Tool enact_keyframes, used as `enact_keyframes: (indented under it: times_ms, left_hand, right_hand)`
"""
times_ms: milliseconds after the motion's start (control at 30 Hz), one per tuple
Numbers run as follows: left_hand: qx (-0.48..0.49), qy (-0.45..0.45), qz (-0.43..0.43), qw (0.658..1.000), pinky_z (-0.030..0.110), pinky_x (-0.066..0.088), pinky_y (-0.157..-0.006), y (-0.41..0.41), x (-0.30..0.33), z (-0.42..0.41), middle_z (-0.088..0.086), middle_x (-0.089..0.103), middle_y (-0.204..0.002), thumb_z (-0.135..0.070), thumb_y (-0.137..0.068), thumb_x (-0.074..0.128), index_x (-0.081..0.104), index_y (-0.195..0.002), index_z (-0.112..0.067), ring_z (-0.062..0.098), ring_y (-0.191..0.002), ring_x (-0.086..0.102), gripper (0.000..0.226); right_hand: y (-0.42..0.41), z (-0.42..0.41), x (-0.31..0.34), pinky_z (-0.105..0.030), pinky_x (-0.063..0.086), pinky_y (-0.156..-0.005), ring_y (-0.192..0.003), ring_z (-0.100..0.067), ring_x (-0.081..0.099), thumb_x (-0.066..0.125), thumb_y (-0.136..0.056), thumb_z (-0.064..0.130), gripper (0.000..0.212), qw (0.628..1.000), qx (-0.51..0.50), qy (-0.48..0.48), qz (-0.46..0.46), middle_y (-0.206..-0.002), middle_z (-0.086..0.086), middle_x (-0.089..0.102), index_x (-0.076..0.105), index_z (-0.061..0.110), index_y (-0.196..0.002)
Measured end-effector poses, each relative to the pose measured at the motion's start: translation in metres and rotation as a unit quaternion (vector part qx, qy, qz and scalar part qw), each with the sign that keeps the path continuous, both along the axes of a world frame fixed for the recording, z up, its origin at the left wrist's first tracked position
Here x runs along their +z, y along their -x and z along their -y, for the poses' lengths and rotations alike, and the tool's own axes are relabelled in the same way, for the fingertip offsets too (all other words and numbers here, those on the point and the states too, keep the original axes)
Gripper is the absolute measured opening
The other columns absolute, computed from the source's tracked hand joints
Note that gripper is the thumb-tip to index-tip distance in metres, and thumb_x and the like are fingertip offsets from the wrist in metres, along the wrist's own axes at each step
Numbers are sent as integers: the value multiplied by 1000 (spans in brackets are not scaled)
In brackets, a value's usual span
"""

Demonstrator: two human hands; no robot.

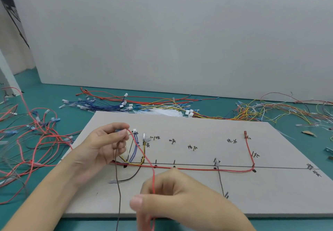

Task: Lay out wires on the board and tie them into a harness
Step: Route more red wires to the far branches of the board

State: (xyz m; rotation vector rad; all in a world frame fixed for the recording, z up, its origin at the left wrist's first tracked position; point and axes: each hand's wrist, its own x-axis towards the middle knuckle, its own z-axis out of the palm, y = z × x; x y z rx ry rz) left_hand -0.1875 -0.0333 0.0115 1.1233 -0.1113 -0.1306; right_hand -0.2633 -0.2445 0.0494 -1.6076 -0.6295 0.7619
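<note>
Left hand (106, 144) raised over the near-left part of the flat grey harness board (198, 191), palm turned toward the camera, fingers curled. Thumb and fingertips pinch the upper end of a loose red wire (144, 154) together with a thin brown wire (118, 185); the brown one hangs straight down from the hand past the board's near edge.

Right hand (173, 193) low over the board's near edge, knuckles up, thumb pointing left. Its fingers are closed around the same red wire, which runs taut and diagonal from the left hand down into this grip and continues out below it.

On the board: a long red wire already laid (207, 168) follows the drawn black line (279, 167) from the left side to the right, then turns away from the near edge and ends at a small red terminal (245, 133). Blue wires (134, 149) and a yellow wire (144, 152) sit just behind the left hand, near the board's left end. Handwritten labels beside short pins; text too small to read.

Beyond the board's far edge, on the teal table (54, 102), lie loose bundles of blue, red and yellow wires (108, 102). A tangle of red and black wires (32, 137) lies left of the board.
</note>
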Motion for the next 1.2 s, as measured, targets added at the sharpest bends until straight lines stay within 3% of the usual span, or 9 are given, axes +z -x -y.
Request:
enact_keyframes:
  times_ms: [200,300,433,533,667,833,967,1100,1200]
  left_hand:
    - [41,-5,-3,999,15,51,-51,-5,-1,-20,-1,65,-69,-16,-76,61,78,-79,-17,5,-51,55,18]
    - [25,-43,1,999,16,54,-54,-4,-1,-36,3,68,-71,-16,-69,68,78,-80,-15,7,-53,60,15]
    - [69,-124,11,990,19,56,-58,-5,-1,-64,11,73,-77,-23,-52,87,77,-90,-6,11,-57,66,43]
    - [91,-197,18,976,20,56,-58,-3,-5,-83,17,74,-81,-38,-34,97,77,-90,-8,15,-59,68,67]
    - [67,-292,22,954,22,56,-55,3,-14,-97,25,71,-85,-22,-50,91,76,-89,-6,20,-62,69,44]
    - [76,-336,42,938,20,57,-59,6,-23,-99,18,74,-80,-22,-57,82,77,-83,-10,17,-65,69,29]
    - [109,-353,95,924,14,47,-48,12,-32,-83,10,73,-71,-8,-64,76,78,-75,-14,8,-52,60,13]
    - [141,-357,136,913,14,47,-48,17,-37,-79,5,72,-69,-8,-63,76,78,-75,-16,6,-51,56,14]
    - [124,-388,147,901,14,47,-50,17,-41,-82,9,69,-65,8,-71,73,76,-70,-14,11,-55,58,23]
  right_hand:
    - [-18,21,1,-20,34,-44,-35,-15,47,58,-90,25,19,982,-189,-10,24,-45,-3,54,67,14,-77]
    - [-26,34,5,-19,24,-41,-38,-11,31,61,-70,33,25,968,-249,-5,29,-47,3,37,73,14,-82]
    - [-30,40,8,-18,14,-40,-44,-11,16,53,-73,54,45,963,-266,-35,-7,-60,1,22,75,18,-86]
    - [-31,38,0,-16,18,-40,-44,-11,19,62,-80,63,43,960,-273,15,60,-56,4,23,76,23,-84]
    - [-34,34,-12,-10,22,-41,-42,-7,26,53,-86,55,44,947,-302,29,105,-48,8,30,74,17,-81]
    - [-42,31,-25,-10,24,-41,-39,-6,27,54,-96,38,40,949,-298,26,97,-43,8,34,71,8,-75]
    - [-48,31,-39,-11,29,-46,-43,-8,34,60,-94,32,33,947,-292,34,134,-45,4,41,72,9,-74]
    - [-50,31,-53,-13,30,-46,-48,-13,34,67,-90,25,23,935,-321,0,151,-49,-2,40,73,11,-73]
    - [-52,32,-59,-16,34,-47,-46,-10,44,70,-88,24,22,927,-336,-4,169,-48,3,49,71,12,-71]
